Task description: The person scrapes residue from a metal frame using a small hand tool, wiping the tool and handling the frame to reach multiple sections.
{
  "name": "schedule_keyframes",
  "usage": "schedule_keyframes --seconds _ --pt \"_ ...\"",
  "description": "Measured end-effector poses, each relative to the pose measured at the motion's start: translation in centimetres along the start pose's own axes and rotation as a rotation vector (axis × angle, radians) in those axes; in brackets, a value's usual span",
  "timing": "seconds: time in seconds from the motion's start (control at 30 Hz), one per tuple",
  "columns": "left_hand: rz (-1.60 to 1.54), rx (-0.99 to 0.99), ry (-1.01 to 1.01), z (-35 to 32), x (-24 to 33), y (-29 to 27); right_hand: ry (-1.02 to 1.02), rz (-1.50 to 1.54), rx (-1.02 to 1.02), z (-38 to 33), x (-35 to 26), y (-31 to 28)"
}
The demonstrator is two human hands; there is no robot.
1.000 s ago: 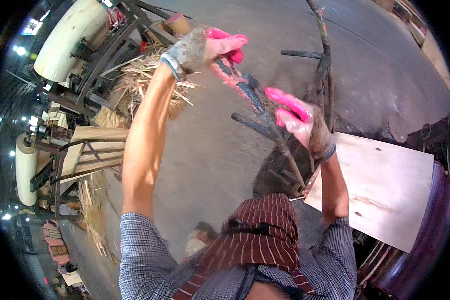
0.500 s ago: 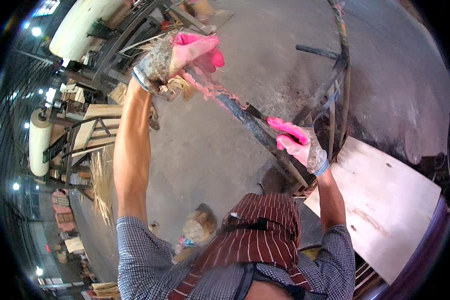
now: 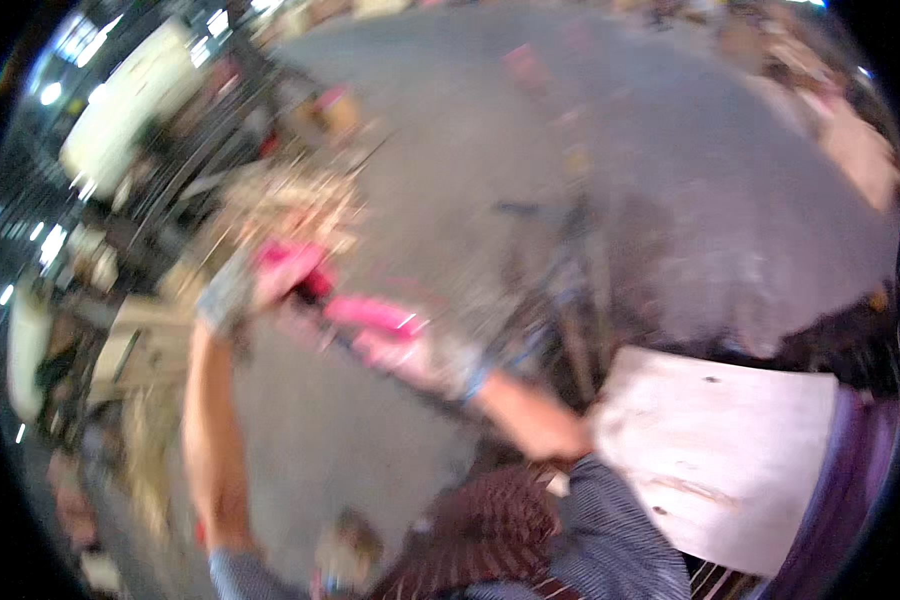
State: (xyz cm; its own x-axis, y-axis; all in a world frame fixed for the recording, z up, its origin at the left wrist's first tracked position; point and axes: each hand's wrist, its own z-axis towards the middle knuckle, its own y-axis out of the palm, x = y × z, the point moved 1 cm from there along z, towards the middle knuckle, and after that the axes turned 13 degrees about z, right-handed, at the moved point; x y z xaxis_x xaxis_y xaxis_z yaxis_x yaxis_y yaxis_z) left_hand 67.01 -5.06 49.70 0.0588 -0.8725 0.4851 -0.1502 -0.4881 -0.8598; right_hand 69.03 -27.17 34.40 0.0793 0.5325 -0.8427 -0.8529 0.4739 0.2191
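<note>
Both hands wear dirty work gloves with pink fingers and pale cuffs, and motion blurs them. My left hand (image 3: 292, 268) is closed at the upper end of a dark slanting bar, its fingers curled; what lies inside them is smeared. Just right of it, my right hand (image 3: 395, 345) is closed over the same bar, its pink fingers pressed together. A small dark shape shows between the two hands, too blurred to name. Further right stands a dark metal frame (image 3: 575, 335) with upright and slanting legs.
A pale wooden board (image 3: 720, 450) lies at my right, beside a purple edge (image 3: 840, 480). Wood scraps (image 3: 295, 200) are heaped beyond my left hand. A large pale roll (image 3: 130, 105) sits at the far left. Grey floor (image 3: 320, 430) spreads below the hands.
My right hand has moved up and left along the bar, close to my left hand. The left hand sits lower in view. The whole view has shifted, showing more floor at the far side.
</note>
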Motion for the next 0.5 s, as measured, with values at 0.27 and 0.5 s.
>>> schedule_keyframes --seconds 0.27,0.5 --pt "0.031 0.072 -0.12 -2.7 0.2 0.6 0.291 0.336 -0.06 -1.0 -1.3 2.4" --pt "-0.215 0.122 -0.207 -3.6 1.5 0.4 0.26 0.069 -0.014 -9.5 -4.5 1.7"
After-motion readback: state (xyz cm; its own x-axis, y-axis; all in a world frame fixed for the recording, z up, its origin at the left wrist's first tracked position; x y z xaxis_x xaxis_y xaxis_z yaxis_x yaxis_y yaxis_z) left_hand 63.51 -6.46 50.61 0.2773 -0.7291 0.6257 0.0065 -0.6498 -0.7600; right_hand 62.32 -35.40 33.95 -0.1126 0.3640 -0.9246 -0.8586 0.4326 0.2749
